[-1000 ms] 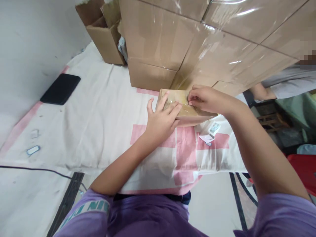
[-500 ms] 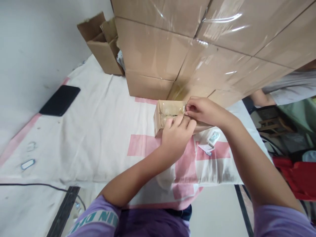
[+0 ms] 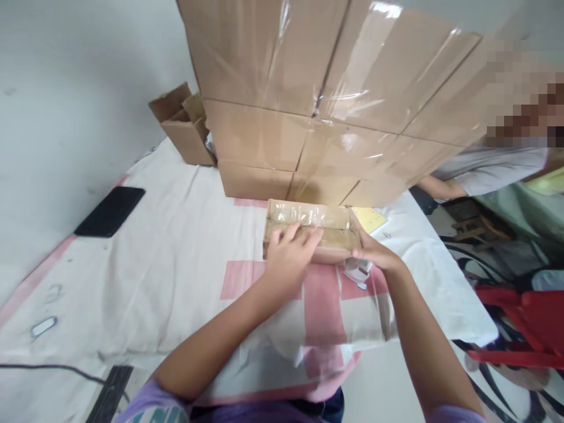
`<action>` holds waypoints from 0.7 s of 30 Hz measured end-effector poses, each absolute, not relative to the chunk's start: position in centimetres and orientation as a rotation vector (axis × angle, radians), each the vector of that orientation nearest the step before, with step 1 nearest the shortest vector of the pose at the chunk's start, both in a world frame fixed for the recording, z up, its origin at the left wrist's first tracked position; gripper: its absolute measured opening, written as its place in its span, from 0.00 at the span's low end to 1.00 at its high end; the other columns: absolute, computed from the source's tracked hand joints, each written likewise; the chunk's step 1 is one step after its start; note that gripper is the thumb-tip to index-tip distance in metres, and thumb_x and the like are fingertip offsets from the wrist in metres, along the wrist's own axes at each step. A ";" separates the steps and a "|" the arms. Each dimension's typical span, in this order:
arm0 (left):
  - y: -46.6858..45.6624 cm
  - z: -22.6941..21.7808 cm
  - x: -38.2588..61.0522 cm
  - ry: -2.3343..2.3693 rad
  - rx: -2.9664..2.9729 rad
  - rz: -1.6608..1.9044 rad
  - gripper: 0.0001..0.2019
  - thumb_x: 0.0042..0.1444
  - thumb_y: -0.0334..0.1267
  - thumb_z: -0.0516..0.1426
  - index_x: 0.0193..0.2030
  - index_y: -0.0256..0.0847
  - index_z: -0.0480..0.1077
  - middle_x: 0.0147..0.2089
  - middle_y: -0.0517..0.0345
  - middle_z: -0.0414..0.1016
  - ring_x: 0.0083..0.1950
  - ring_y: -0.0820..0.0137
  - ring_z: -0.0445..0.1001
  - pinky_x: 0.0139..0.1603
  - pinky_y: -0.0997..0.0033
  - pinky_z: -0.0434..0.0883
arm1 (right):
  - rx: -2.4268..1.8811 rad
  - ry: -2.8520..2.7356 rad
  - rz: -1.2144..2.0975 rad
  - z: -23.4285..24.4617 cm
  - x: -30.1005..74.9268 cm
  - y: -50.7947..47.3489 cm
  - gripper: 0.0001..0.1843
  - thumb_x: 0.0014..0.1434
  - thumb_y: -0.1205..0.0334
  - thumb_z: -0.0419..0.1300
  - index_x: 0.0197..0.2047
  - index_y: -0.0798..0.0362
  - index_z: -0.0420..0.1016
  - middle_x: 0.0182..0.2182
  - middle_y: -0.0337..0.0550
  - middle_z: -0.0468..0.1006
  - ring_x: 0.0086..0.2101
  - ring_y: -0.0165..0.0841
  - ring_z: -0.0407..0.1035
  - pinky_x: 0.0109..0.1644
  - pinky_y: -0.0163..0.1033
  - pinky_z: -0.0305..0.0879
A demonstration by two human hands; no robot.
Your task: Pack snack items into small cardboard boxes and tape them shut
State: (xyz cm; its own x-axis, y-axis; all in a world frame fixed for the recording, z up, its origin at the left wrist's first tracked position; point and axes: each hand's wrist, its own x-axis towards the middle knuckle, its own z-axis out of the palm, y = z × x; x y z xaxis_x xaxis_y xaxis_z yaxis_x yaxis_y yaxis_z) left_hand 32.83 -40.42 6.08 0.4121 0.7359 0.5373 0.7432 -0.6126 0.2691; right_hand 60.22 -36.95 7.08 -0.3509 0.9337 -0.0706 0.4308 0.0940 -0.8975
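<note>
A small brown cardboard box [image 3: 337, 238] lies closed on the cloth-covered table, with shiny clear tape along its top. My left hand [image 3: 291, 252] rests over the top and near edge of the box, fingers apart and bent onto the lid. At the box's right end, my right hand [image 3: 374, 249] grips the corner, thumb on the near side; its other fingers are partly hidden. Just below that hand, a small white item with a blue tag [image 3: 359, 275] lies on the cloth, partly covered.
Behind the box rises a stack of plastic-wrapped cartons [image 3: 259, 135]. An open carton [image 3: 187, 138] stands to its left. A black flat device [image 3: 110, 211] lies farther left, and a yellow sheet [image 3: 369, 218] at right. Another person's arm [image 3: 445, 188] and a red chair [image 3: 529, 317] are at right.
My right hand has moved from the top of the box to its right end. My left hand has slid left along the lid. The yellow sheet now shows; the view has shifted.
</note>
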 end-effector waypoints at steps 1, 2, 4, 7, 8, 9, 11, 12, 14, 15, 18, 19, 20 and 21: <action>-40.5 6.0 32.1 -1.351 -2.645 -0.992 0.23 0.64 0.28 0.56 0.65 0.45 0.68 0.62 0.53 0.79 0.64 0.54 0.71 0.55 0.49 0.61 | -1.337 -1.863 1.205 6.9 59.8 -38.1 0.70 0.45 0.29 0.73 0.79 0.42 0.41 0.76 0.53 0.51 0.75 0.52 0.46 0.76 0.60 0.49; -40.5 5.9 31.3 -1.317 -2.656 -0.997 0.23 0.64 0.28 0.56 0.64 0.47 0.69 0.61 0.53 0.80 0.63 0.54 0.72 0.56 0.48 0.60 | -1.348 -1.895 1.167 6.7 59.3 -39.2 0.74 0.43 0.33 0.76 0.79 0.42 0.36 0.77 0.54 0.48 0.75 0.53 0.43 0.76 0.62 0.47; -40.6 5.7 29.6 -1.247 -2.674 -1.005 0.21 0.65 0.30 0.57 0.63 0.49 0.71 0.57 0.54 0.82 0.61 0.54 0.73 0.59 0.47 0.59 | -1.367 -1.919 1.048 6.4 57.9 -41.2 0.76 0.40 0.42 0.80 0.79 0.44 0.35 0.76 0.59 0.46 0.75 0.55 0.43 0.76 0.63 0.47; -41.3 5.9 27.6 -1.146 -2.728 -0.977 0.20 0.66 0.32 0.57 0.63 0.50 0.71 0.53 0.55 0.84 0.59 0.55 0.75 0.62 0.47 0.58 | -1.295 -1.801 0.934 5.8 55.4 -43.8 0.65 0.41 0.51 0.80 0.72 0.42 0.45 0.66 0.58 0.62 0.66 0.54 0.62 0.67 0.60 0.65; -41.9 6.1 27.3 -1.116 -2.743 -0.959 0.21 0.66 0.32 0.57 0.65 0.51 0.70 0.53 0.55 0.84 0.59 0.55 0.74 0.64 0.46 0.57 | -1.253 -1.744 0.905 5.5 54.8 -44.7 0.59 0.41 0.52 0.79 0.69 0.41 0.49 0.62 0.55 0.67 0.61 0.53 0.68 0.63 0.58 0.70; -42.6 6.3 27.3 -1.087 -2.748 -0.943 0.22 0.66 0.33 0.57 0.66 0.50 0.68 0.53 0.55 0.84 0.59 0.54 0.74 0.66 0.45 0.56 | -1.220 -1.691 0.867 5.1 54.5 -45.7 0.55 0.42 0.51 0.77 0.67 0.40 0.51 0.59 0.53 0.69 0.58 0.52 0.71 0.60 0.56 0.73; -44.4 6.6 27.8 -1.004 -2.720 -0.959 0.23 0.65 0.34 0.59 0.66 0.50 0.67 0.56 0.54 0.83 0.61 0.53 0.72 0.70 0.42 0.52 | -1.201 -1.604 0.761 4.4 54.9 -48.2 0.52 0.43 0.46 0.74 0.66 0.40 0.54 0.57 0.52 0.70 0.58 0.54 0.71 0.59 0.57 0.74; -45.5 6.7 28.3 -0.962 -2.678 -1.021 0.22 0.64 0.36 0.61 0.64 0.50 0.68 0.57 0.53 0.82 0.63 0.51 0.71 0.72 0.39 0.51 | -1.228 -1.558 0.704 4.0 55.6 -49.8 0.52 0.43 0.42 0.73 0.66 0.40 0.55 0.59 0.53 0.69 0.60 0.57 0.69 0.61 0.60 0.72; -47.4 6.4 29.3 -0.878 -2.547 -1.243 0.22 0.58 0.37 0.68 0.57 0.53 0.69 0.55 0.52 0.81 0.64 0.50 0.68 0.72 0.36 0.53 | -1.331 -1.433 0.608 3.5 57.9 -54.0 0.53 0.43 0.33 0.70 0.69 0.39 0.58 0.63 0.54 0.68 0.64 0.64 0.64 0.65 0.68 0.67; -48.1 6.0 29.8 -0.859 -2.475 -1.362 0.22 0.54 0.36 0.70 0.52 0.53 0.69 0.53 0.52 0.81 0.64 0.50 0.68 0.71 0.35 0.56 | -1.394 -1.340 0.564 3.4 59.4 -56.4 0.54 0.43 0.29 0.68 0.70 0.36 0.59 0.66 0.54 0.66 0.65 0.67 0.62 0.66 0.73 0.65; -48.5 4.7 30.5 -0.878 -2.375 -1.553 0.24 0.50 0.29 0.71 0.48 0.51 0.66 0.48 0.51 0.79 0.58 0.53 0.71 0.63 0.41 0.67 | -1.495 -0.982 0.358 4.2 64.0 -63.3 0.51 0.41 0.26 0.66 0.68 0.22 0.62 0.70 0.44 0.64 0.68 0.73 0.56 0.64 0.82 0.60; -48.1 4.2 30.5 -0.912 -2.378 -1.571 0.24 0.51 0.27 0.69 0.50 0.49 0.66 0.48 0.51 0.78 0.55 0.54 0.73 0.60 0.45 0.70 | -1.525 -0.869 0.255 4.7 65.5 -65.1 0.48 0.39 0.29 0.68 0.66 0.17 0.65 0.71 0.39 0.63 0.69 0.72 0.53 0.64 0.81 0.59; -47.6 3.7 30.3 -0.952 -2.386 -1.585 0.24 0.53 0.25 0.68 0.51 0.48 0.66 0.47 0.51 0.78 0.52 0.56 0.75 0.56 0.49 0.71 | -1.576 -0.783 0.181 5.3 66.8 -66.4 0.49 0.39 0.31 0.68 0.66 0.12 0.62 0.73 0.33 0.60 0.71 0.70 0.48 0.65 0.81 0.56; -47.0 3.2 30.1 -0.983 -2.396 -1.597 0.23 0.54 0.25 0.66 0.53 0.47 0.65 0.46 0.51 0.78 0.50 0.57 0.76 0.52 0.52 0.72 | -1.647 -0.708 0.128 5.8 67.9 -67.1 0.49 0.40 0.33 0.68 0.66 0.08 0.58 0.75 0.27 0.55 0.73 0.66 0.44 0.66 0.79 0.54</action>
